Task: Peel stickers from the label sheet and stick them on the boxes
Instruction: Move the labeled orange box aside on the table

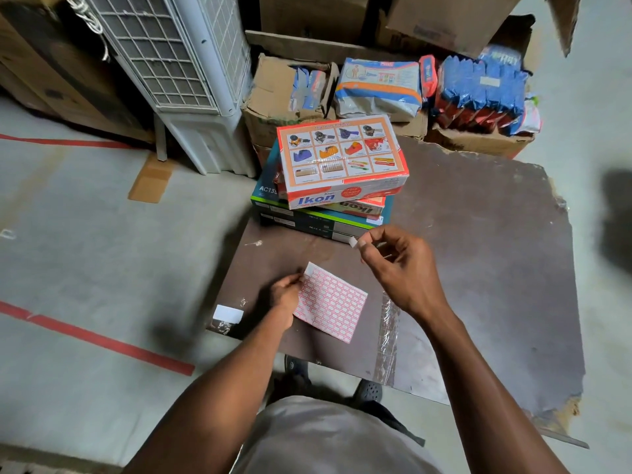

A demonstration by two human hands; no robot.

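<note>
A label sheet (pixel 330 302) with red-bordered stickers lies on the brown table (pixel 478 268). My left hand (pixel 285 294) holds the sheet at its left edge. Raised above the table, my right hand (pixel 398 265) pinches a small white sticker (pixel 353 241) between thumb and fingertip, just in front of the stack. The stack holds a white and orange Ikon box (pixel 342 159) on top, a second Ikon box (pixel 359 206) under it, and a dark teal box (pixel 307 220) at the bottom.
A white cooler (pixel 191 80) stands on the floor at the back left. Open cartons with blue and red packets (pixel 478 94) crowd behind the table. A white label (pixel 227 314) sits at the table's near-left corner, and clear tape (pixel 388 336) runs along its front.
</note>
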